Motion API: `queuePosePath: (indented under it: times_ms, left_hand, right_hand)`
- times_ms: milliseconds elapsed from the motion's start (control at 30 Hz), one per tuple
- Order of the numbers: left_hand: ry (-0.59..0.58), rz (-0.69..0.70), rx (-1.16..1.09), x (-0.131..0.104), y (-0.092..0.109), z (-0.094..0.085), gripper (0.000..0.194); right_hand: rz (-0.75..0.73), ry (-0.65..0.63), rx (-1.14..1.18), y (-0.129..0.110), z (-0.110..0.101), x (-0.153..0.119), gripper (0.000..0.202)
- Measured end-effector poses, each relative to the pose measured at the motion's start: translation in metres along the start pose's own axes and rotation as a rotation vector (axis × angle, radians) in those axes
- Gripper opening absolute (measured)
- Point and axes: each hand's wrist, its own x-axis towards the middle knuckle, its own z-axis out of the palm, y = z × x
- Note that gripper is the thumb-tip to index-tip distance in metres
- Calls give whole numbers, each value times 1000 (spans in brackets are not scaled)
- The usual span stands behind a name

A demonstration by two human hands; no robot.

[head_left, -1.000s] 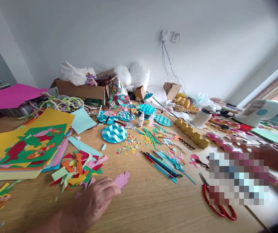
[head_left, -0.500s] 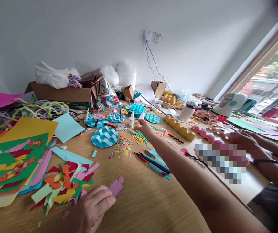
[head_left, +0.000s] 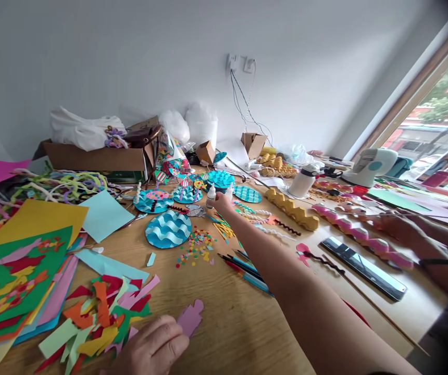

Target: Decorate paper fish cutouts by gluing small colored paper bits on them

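My left hand (head_left: 153,346) is closed round the lower end of a purple paper cutout (head_left: 190,317) over the wooden table (head_left: 239,333). My right arm reaches far forward, and my right hand (head_left: 223,203) has its fingers closed at a small white bottle (head_left: 211,197). A second white bottle (head_left: 229,191) stands just behind that hand. Left of the bottles lies a round blue wavy disc (head_left: 168,229), with colourful paper dots (head_left: 198,245) beside it. Torn paper scraps (head_left: 102,317) are heaped near my left hand.
Coloured sheets (head_left: 24,281) lie at the left. Pencils (head_left: 243,268) rest beneath my right forearm. On the right are a phone (head_left: 364,268), a thin stick (head_left: 388,317), a yellow egg-carton strip (head_left: 292,208) and another person's hands (head_left: 396,229). A white bottle with a dark lid (head_left: 302,182) stands further back.
My right hand has shifted left, from the rear white bottle to the front one. My left hand still holds the purple cutout, slightly lower in view. The view has shifted a little.
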Motion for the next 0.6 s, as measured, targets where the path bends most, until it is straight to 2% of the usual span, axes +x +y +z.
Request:
queuePosePath:
  times_ms: [100, 133, 233, 333, 433, 500, 600]
  left_hand:
    - [158, -140, -50, 4, 3, -3, 48]
    - [178, -188, -81, 4, 4, -5, 43]
    - [215, -359, -213, 3, 3, -10, 34]
    - [265, -617, -455, 7, 0, -17, 28]
    - [276, -832, -653, 21, 4, -27, 43]
    - [237, -887, -776, 34, 9, -34, 50]
    - [160, -774, -1020, 51, 15, -37, 45]
  right_hand:
    - [-63, -8, 50, -14, -10, -21, 23]
    - [-92, -34, 82, -21, -15, -34, 25]
    - [-205, -274, 422, -42, -34, -85, 28]
    - [-151, -579, 702, -57, -51, -142, 33]
    - [-114, -749, 859, -61, -59, -186, 34]
    - [-63, -833, 931, -59, -58, -206, 35]
    - [-16, -917, 1010, -57, -53, -225, 36]
